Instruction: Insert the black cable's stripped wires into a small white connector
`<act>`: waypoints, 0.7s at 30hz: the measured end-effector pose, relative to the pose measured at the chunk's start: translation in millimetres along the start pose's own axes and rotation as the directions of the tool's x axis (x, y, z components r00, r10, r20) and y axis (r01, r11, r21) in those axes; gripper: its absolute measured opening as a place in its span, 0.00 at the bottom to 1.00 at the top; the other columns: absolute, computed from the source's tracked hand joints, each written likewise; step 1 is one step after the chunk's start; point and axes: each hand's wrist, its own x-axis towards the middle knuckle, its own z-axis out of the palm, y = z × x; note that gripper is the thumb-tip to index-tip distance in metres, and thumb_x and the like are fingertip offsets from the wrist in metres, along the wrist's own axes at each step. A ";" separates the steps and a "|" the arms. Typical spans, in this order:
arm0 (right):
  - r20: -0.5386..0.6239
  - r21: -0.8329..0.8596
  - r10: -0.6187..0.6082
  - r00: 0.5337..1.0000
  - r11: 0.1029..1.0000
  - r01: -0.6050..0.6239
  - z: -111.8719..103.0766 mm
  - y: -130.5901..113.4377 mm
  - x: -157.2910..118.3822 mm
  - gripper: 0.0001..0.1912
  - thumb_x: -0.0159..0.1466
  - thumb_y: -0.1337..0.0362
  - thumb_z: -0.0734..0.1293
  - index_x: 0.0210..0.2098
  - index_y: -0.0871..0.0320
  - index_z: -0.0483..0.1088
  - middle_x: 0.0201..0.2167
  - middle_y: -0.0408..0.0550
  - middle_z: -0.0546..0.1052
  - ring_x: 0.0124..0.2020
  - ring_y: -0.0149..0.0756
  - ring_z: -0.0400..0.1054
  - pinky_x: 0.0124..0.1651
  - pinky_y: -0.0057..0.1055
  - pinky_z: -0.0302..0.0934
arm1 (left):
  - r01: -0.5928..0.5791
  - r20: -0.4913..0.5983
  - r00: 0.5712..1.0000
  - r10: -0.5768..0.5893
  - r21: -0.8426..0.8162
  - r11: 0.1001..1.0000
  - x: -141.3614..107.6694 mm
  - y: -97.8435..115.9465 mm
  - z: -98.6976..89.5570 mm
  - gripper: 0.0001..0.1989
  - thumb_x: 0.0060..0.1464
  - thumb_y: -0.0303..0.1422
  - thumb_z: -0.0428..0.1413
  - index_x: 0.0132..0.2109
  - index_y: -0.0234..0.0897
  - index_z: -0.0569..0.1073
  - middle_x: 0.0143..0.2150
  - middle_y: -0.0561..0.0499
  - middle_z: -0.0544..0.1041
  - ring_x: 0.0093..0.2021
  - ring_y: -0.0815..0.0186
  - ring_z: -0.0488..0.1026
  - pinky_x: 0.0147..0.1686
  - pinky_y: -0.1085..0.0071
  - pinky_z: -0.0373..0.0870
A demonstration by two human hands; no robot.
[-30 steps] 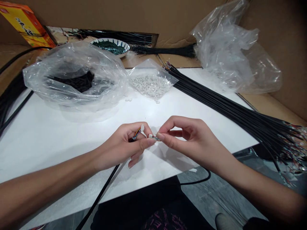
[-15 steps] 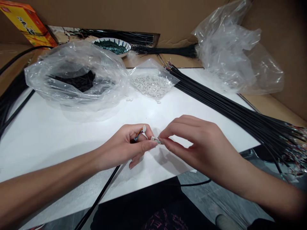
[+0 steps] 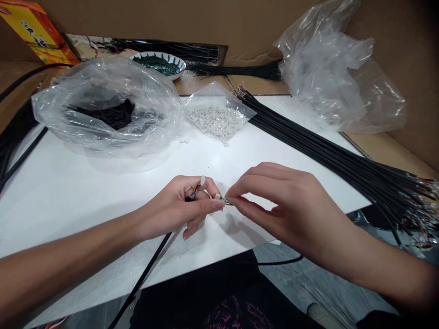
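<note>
Between thumb and forefinger, my left hand [image 3: 187, 203] pinches a small white connector [image 3: 217, 197]. Thin coloured wires [image 3: 226, 201] come out of the connector's right side, and the fingertips of my right hand [image 3: 274, 196] are closed on them. A second white connector [image 3: 202, 180], on a short bunch of coloured wires [image 3: 195, 189], sticks up from my left palm. Below that hand a black cable [image 3: 151, 272] runs down past the table's front edge. How the cable passes through the palm is hidden by the fingers.
A clear bag of black pieces [image 3: 103, 114] lies at the back left, beside a small bag of white connectors [image 3: 219, 121]. Black cables with bared wire ends [image 3: 308, 146] stretch along the right. Behind are a patterned bowl [image 3: 181, 68], an orange box [image 3: 37, 34] and crumpled plastic bags [image 3: 329, 82].
The upright connector in my left hand has tipped slightly left. Both hands keep the same pinch at the other connector and its wires. The whole view has shifted a little.
</note>
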 end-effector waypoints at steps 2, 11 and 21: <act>0.002 -0.012 -0.016 1.000 1.000 0.016 -1.0 -0.3 0.7 0.11 0.65 0.62 0.60 0.33 0.58 0.73 0.29 0.44 0.71 0.31 0.24 0.60 0.32 0.24 0.51 | -0.014 0.003 1.000 0.014 -0.005 1.000 0.5 -1.6 -0.7 0.09 0.55 0.34 0.55 0.33 0.33 0.65 0.13 0.63 0.58 0.12 0.80 0.57 0.13 0.84 0.58; 0.016 0.082 0.024 1.000 0.996 -0.025 -3.8 -2.0 3.2 0.10 0.64 0.63 0.61 0.32 0.58 0.72 0.28 0.44 0.71 0.30 0.24 0.61 0.32 0.23 0.51 | -0.030 0.005 1.000 0.031 -0.017 0.999 -1.6 -3.7 -2.2 0.08 0.55 0.33 0.56 0.33 0.33 0.66 0.13 0.62 0.58 0.12 0.80 0.57 0.12 0.85 0.58; 0.012 -0.062 -0.064 0.998 0.996 0.065 -4.7 -3.3 3.6 0.12 0.65 0.62 0.59 0.32 0.58 0.72 0.30 0.45 0.71 0.31 0.26 0.62 0.33 0.26 0.52 | -0.025 -0.002 1.000 0.024 -0.045 0.999 0.9 -3.7 -1.4 0.08 0.54 0.33 0.56 0.33 0.33 0.65 0.12 0.62 0.59 0.11 0.80 0.56 0.12 0.84 0.56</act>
